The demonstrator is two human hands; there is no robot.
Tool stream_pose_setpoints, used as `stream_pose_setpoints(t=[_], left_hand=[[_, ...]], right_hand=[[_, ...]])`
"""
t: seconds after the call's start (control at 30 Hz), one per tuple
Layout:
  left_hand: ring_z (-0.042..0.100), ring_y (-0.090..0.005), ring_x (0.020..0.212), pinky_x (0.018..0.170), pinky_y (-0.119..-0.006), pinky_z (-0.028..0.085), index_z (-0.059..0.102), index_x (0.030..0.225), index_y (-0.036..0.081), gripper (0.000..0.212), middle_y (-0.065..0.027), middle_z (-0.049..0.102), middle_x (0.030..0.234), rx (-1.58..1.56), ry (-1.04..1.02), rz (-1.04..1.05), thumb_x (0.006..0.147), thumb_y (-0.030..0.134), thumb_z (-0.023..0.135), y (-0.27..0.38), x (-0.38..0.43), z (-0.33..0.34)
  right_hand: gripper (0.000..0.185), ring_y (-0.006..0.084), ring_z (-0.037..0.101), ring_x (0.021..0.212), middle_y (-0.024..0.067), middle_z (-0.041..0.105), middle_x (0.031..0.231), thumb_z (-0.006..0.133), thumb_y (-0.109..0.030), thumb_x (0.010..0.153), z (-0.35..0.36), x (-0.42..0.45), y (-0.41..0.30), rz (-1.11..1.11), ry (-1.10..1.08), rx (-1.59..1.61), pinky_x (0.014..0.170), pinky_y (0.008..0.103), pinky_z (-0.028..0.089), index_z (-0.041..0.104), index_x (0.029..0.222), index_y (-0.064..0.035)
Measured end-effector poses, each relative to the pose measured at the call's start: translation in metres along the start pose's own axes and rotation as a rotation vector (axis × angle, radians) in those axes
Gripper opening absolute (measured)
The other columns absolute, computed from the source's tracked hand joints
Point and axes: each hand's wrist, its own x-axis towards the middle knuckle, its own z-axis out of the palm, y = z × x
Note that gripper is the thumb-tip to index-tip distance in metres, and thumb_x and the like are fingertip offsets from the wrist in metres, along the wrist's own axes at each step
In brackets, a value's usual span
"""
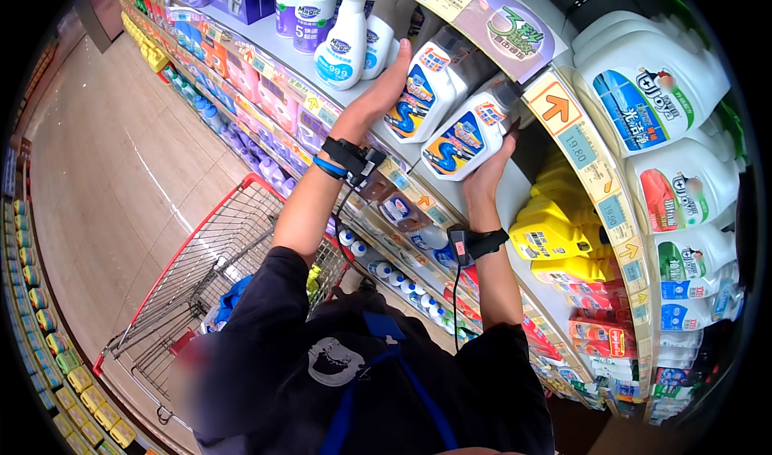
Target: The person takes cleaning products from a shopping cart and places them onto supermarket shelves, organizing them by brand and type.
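Two white drain cleaner bottles with dark caps stand side by side at the front of the shelf. My left hand (386, 90) lies along the left side of the left bottle (420, 96); most of its fingers are hidden, so its hold cannot be told. With my right hand (488, 168) I grip the lower right side of the right bottle (463, 135). Part of that hand disappears behind the bottle. Further dark-capped bottles show behind these two. Just left of my left hand is a white spray bottle (342, 45) on the same shelf (265, 40).
Behind my left arm stands a red-rimmed wire shopping cart (175, 280) with goods inside. Yellow jugs (546, 235) are right of my right wrist. Large white jugs (651, 87) fill the upper right shelf. A price rail (573, 135) juts above the bottles. Cabled devices (362, 162) sit on both wrists.
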Motion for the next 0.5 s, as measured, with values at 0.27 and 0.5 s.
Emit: stream_pose_setpoints(t=[0.27,0.5], left_hand=[[0.061,-0.0330,0.116,0.105,-0.037,0.039,0.058,0.134,0.002,0.071,-0.0188,0.068,0.119,0.288,0.155,0.269,0.108,0.051,0.013,-0.037,0.004,-0.012],[0.060,-0.0436,0.111,0.100,-0.043,0.043,0.061,0.130,0.003,0.065,-0.0265,0.067,0.114,0.314,0.289,0.348,0.108,0.045,0.015,-0.044,-0.003,0.002]], right_hand=[[0.051,0.0291,0.050,0.129,0.0139,0.053,0.141,0.048,-0.037,0.101,-0.086,0.121,-0.027,-0.402,0.037,-0.608,0.107,0.0376,0.039,0.047,0.141,-0.0039],[0.049,0.0281,0.050,0.129,0.0140,0.051,0.139,0.047,-0.024,0.101,-0.135,0.200,-0.030,-0.785,-0.339,-1.310,0.109,0.0398,0.039,0.042,0.144,-0.0012]])
